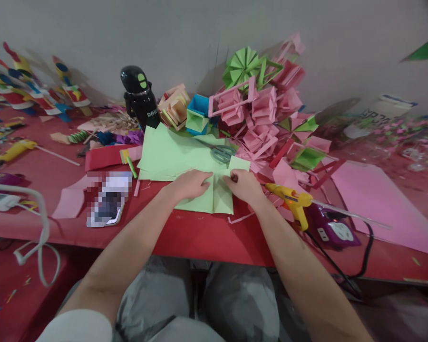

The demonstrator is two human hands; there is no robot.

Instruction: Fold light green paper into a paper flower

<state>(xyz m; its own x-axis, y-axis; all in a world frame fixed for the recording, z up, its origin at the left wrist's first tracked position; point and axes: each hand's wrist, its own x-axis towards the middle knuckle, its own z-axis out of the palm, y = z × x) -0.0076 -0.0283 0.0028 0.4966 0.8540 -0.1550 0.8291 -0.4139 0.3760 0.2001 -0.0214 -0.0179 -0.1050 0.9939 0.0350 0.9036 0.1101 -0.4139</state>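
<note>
Both forearms reaching up from bottom of frame, angling in toward center. Left hand (192, 184) palm-down on light green paper (221, 199), fingers bent, pointing right. Right hand (245, 184) on paper's right side, fingers curled in, knuckles up. Can't tell if either's really pinching it. Paper sits mid-frame, creased between hands, scissors (223, 153) just above, glue gun (290, 199) off right.

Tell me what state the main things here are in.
Green sheet: creased
Left hand: fingers curled, on the sheet
Right hand: fingers curled, on the sheet
Scissors: lying, blades apparently shut
Black bottle: standing, lid on
Right glue gun: stick loaded
Left glue gun: stick loaded
Purple power strip: red light lit
Phone: lying, screen blurred
</note>
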